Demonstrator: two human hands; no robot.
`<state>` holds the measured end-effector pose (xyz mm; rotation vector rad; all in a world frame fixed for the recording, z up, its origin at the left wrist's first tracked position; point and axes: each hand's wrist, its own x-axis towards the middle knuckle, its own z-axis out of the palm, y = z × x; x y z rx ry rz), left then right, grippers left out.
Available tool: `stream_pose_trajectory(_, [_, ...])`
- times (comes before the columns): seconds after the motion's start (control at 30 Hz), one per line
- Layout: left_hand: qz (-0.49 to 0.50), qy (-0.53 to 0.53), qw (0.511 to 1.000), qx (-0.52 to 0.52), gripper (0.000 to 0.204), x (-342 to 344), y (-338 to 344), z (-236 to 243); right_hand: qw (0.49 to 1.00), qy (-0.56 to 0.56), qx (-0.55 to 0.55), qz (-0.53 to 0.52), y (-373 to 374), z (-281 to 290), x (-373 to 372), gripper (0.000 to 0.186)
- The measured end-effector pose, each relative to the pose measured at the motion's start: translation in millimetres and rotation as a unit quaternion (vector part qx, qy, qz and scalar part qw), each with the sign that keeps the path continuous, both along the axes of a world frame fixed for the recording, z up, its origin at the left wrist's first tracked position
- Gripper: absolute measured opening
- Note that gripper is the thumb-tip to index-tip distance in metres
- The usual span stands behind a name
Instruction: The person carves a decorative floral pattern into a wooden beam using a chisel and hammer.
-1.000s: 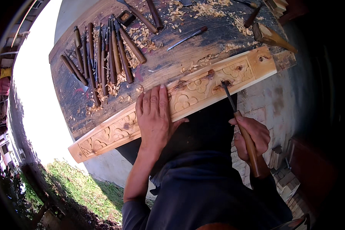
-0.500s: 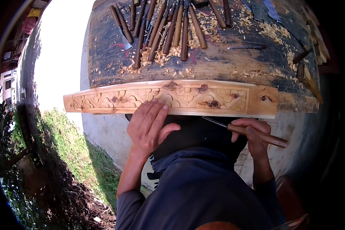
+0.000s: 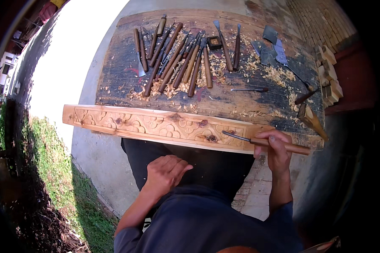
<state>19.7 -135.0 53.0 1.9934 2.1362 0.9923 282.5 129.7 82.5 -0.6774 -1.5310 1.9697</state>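
A long pale wooden board (image 3: 156,122), carved with flowers and leaves inside a sunken border, lies along the near edge of the workbench and overhangs it. My right hand (image 3: 278,152) is closed round the brown wooden handle of a carving chisel (image 3: 299,149). The chisel's thin, slightly bent blade points left over the right part of the carving, by a dark knot; I cannot tell whether the tip touches the wood. In front of my lap, apart from the board, my left hand (image 3: 164,170) is loosely curled, with nothing visible in it.
Several wooden-handled chisels (image 3: 190,63) lie among shavings on the worn workbench (image 3: 126,90). A small dark square box (image 3: 214,42) sits behind them. At the right are a wooden mallet (image 3: 310,120), grey sheets of abrasive (image 3: 268,55) and stacked wood blocks (image 3: 331,80).
My left hand has left the board, drawn back toward my lap and curled its fingers. The chisel has come up from below the board's edge to over the carving. The view has shifted.
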Motion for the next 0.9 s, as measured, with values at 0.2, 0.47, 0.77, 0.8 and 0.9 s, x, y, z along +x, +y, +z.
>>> stream_pose_trajectory(0.2, [0.004, -0.027, 1.0, -0.003, 0.018, 41.4, 0.6, -13.6, 0.975, -0.067, 0.197, -0.076, 118.1, -1.4, -100.3, 0.031])
stream_pose_trajectory(0.47, [-0.029, 0.006, 0.997, -0.07, 0.018, 45.5, 0.1, -39.9, 0.974, -0.121, 0.19, -0.041, 201.4, -44.8, -199.4, 0.035])
stream_pose_trajectory(0.77, [0.024, -0.022, 0.999, -0.017, 0.026, 30.0, 16.2, -48.4, 0.952, -0.142, 0.271, 0.031, 253.5, -81.2, -201.8, 0.039])
stream_pose_trajectory(0.8, [0.017, -0.027, 0.999, -0.021, 0.029, 33.9, 17.8, -41.7, 0.954, -0.146, 0.259, 0.044, 241.1, -77.7, -202.3, 0.04])
stream_pose_trajectory(0.9, [-0.023, -0.032, 0.999, -0.021, 0.052, 45.4, 20.1, -37.4, 0.961, -0.043, 0.272, 0.033, 158.5, -45.2, -179.4, 0.036])
